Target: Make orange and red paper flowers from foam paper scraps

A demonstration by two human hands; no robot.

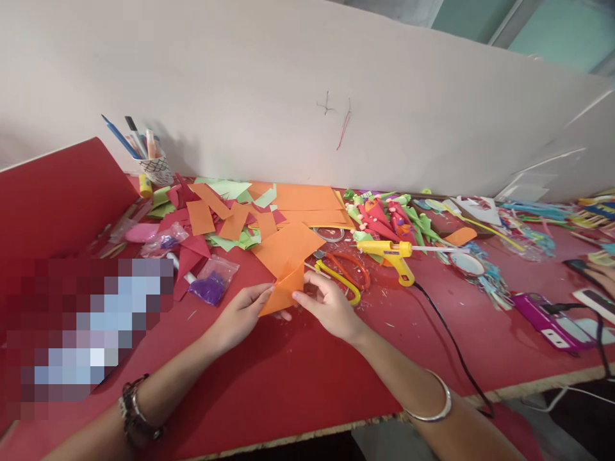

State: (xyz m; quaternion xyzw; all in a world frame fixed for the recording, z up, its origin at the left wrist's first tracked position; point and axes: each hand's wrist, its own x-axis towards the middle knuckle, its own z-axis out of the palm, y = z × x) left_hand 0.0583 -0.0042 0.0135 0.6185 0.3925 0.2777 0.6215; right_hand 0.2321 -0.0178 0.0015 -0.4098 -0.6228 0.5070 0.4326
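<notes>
Between my two hands is a piece of orange paper [284, 293], held up over the front of the red table. It looks partly folded or rolled, with a slanting edge across it. My left hand [250, 306] pinches its left side, the thumb on top. On the right edge, the thumb and fingers of my right hand [330, 305] close on the same paper. Just behind lies a larger orange sheet [288, 246]. Right of that are orange-handled scissors [350, 270] and a yellow-handled tool [343, 282]. A yellow glue gun [391, 256] rests farther right, its cord trailing forward.
Red, green and orange paper scraps [225, 218] heap at the back left, near a pen cup [154, 168]. A bag of purple bits [214, 285] lies left. Folded paper cones [384, 218] pile behind the glue gun. A purple power strip [552, 323] and another person's hand [603, 275] are right.
</notes>
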